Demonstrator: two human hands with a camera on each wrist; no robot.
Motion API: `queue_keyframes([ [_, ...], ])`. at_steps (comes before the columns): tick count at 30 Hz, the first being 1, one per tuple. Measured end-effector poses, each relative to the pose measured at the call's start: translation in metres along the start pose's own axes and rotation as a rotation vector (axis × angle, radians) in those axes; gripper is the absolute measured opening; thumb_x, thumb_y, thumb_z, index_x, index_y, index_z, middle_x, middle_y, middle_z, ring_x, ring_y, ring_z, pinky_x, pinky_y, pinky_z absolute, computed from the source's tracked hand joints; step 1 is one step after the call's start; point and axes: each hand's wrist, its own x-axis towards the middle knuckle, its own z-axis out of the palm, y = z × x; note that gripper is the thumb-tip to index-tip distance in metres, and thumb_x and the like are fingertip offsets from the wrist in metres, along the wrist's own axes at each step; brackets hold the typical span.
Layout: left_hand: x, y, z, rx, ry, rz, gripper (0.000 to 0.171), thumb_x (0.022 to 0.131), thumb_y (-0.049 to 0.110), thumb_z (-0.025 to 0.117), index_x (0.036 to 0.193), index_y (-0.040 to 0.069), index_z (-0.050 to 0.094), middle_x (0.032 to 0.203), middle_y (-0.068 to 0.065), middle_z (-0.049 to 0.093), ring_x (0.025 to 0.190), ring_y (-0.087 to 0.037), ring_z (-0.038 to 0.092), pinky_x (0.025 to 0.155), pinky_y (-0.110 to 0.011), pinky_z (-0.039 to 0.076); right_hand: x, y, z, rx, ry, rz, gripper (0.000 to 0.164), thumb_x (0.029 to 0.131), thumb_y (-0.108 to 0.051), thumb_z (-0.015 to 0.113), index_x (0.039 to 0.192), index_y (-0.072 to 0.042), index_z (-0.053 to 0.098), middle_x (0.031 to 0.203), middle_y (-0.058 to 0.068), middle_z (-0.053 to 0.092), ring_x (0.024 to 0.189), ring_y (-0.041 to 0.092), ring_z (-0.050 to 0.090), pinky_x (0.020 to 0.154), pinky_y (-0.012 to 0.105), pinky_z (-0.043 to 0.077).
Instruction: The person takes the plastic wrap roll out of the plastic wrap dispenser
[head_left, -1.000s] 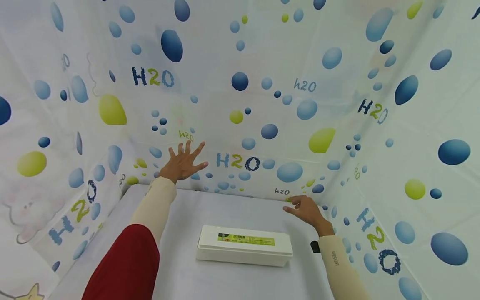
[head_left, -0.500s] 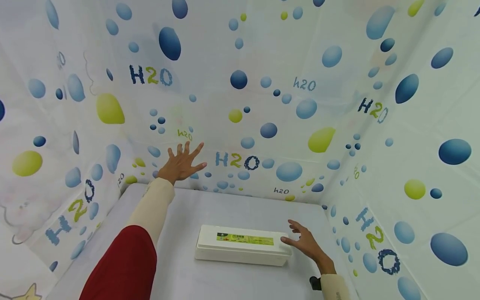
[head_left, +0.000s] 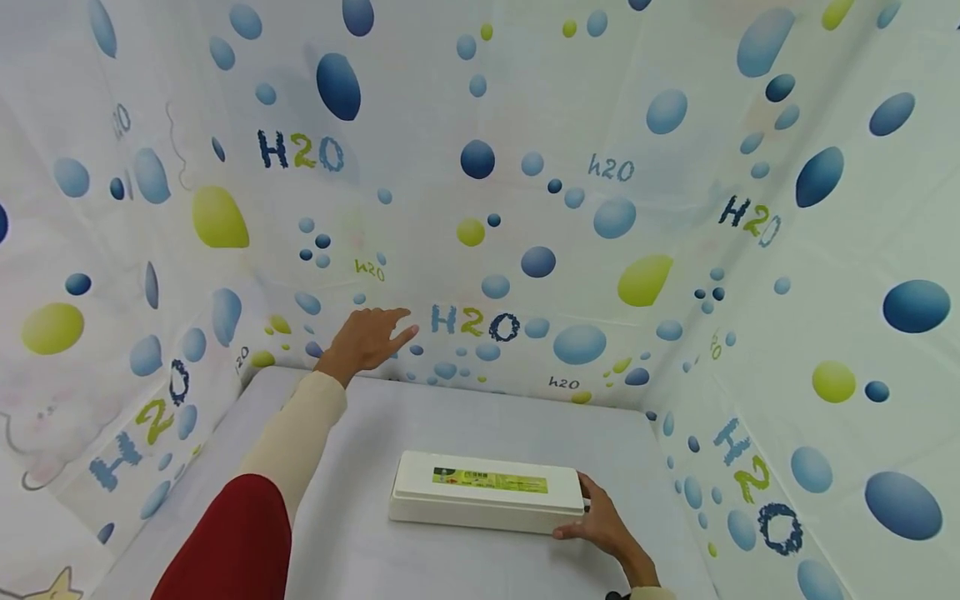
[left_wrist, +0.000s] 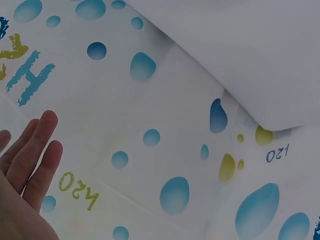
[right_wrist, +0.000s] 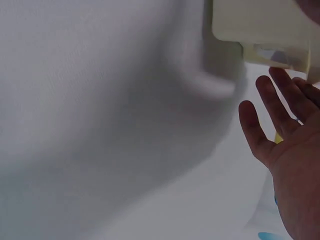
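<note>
A long white lidded box (head_left: 486, 510) with a yellow-green label on top lies on the white table in the head view. My right hand (head_left: 602, 523) is at its right end, the thumb on the front side and the forefinger at the back corner, holding that end between them. In the right wrist view the other fingers (right_wrist: 265, 100) spread loosely near the end of the box (right_wrist: 260, 25), which shows a small opening. My left hand (head_left: 367, 340) is raised before the back wall with nothing in it; its fingers (left_wrist: 42, 135) look straight in the left wrist view.
White sheeting (head_left: 420, 250) printed with blue and green drops and "H2O" lettering encloses the table (head_left: 450, 421) at the back and both sides. The table's back edge runs along the foot of the back sheet.
My right hand has come down and toward me from beyond the box to its right end. My left hand has stayed near the back wall and turned, its fingers now pointing right. The box stays put.
</note>
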Motion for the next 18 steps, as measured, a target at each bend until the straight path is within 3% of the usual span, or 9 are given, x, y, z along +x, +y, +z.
queue_keyframes([
  [3, -0.003, 0.005, 0.008, -0.018, 0.026, 0.020, 0.060, 0.114, 0.051, 0.049, 0.149, 0.004, 0.063, 0.117, -0.019, 0.082, 0.106, -0.038, 0.078, 0.098, -0.057, 0.060, 0.000, 0.004, 0.004, 0.010, 0.038, -0.001, 0.113, 0.067, -0.025, 0.105, 0.160, 0.002, 0.046, 0.147, 0.021, 0.067, 0.124, 0.024, 0.067, 0.098, 0.037, 0.059],
  [7, -0.005, 0.009, 0.021, -0.036, 0.055, 0.045, 0.055, 0.111, 0.051, 0.054, 0.142, 0.007, 0.069, 0.111, -0.016, 0.084, 0.099, -0.035, 0.080, 0.093, -0.055, 0.063, 0.002, 0.010, 0.008, -0.002, 0.069, 0.013, 0.108, 0.067, -0.024, 0.104, 0.157, 0.003, 0.050, 0.143, 0.017, 0.070, 0.120, 0.021, 0.069, 0.098, 0.035, 0.058],
  [11, -0.006, 0.017, 0.036, -0.052, 0.051, 0.084, 0.059, 0.110, 0.055, 0.055, 0.141, 0.008, 0.070, 0.118, -0.013, 0.083, 0.104, -0.033, 0.080, 0.096, -0.055, 0.063, 0.004, 0.016, 0.012, -0.012, 0.087, 0.036, 0.103, 0.068, -0.024, 0.104, 0.155, 0.001, 0.055, 0.139, 0.010, 0.074, 0.119, 0.016, 0.069, 0.105, 0.039, 0.055],
  [18, -0.013, 0.039, 0.054, -0.073, -0.016, 0.158, 0.062, 0.107, 0.056, 0.058, 0.146, 0.008, 0.066, 0.137, -0.014, 0.076, 0.123, -0.034, 0.074, 0.106, -0.057, 0.058, 0.005, 0.015, 0.015, -0.001, 0.112, 0.026, 0.099, 0.067, -0.021, 0.105, 0.151, 0.002, 0.058, 0.140, 0.012, 0.074, 0.126, 0.025, 0.069, 0.116, 0.061, 0.050],
])
